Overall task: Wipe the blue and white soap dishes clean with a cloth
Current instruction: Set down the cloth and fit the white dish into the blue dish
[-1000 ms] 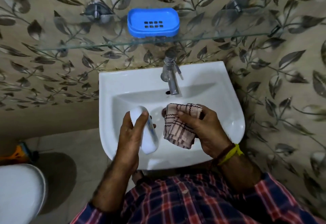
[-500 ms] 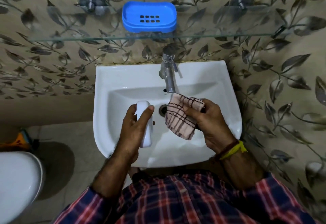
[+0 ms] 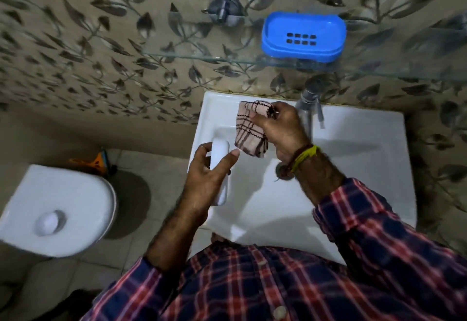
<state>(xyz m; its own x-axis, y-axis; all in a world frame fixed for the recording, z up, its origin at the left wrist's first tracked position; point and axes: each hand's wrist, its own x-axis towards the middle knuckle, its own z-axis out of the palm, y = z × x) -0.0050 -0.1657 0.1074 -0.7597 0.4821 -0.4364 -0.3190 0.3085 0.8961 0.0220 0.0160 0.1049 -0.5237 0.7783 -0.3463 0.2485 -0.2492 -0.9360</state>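
Observation:
My left hand (image 3: 211,176) grips a white soap dish (image 3: 220,155) edge-on over the left rim of the white sink (image 3: 353,194). My right hand (image 3: 283,128) holds a pink checked cloth (image 3: 250,128) bunched up just right of the dish, close to it but apart. A blue soap dish (image 3: 303,36) with drain slots sits on the glass shelf (image 3: 189,55) above the sink.
A steel tap (image 3: 309,108) rises at the sink's back, right of my right hand. A white toilet cistern (image 3: 58,209) stands to the lower left, with an orange brush (image 3: 96,163) behind it. Leaf-patterned tiles cover the wall.
The view has swung left, bringing the toilet in. Both hands moved toward the sink's left rim, and the cloth rose closer to the back edge.

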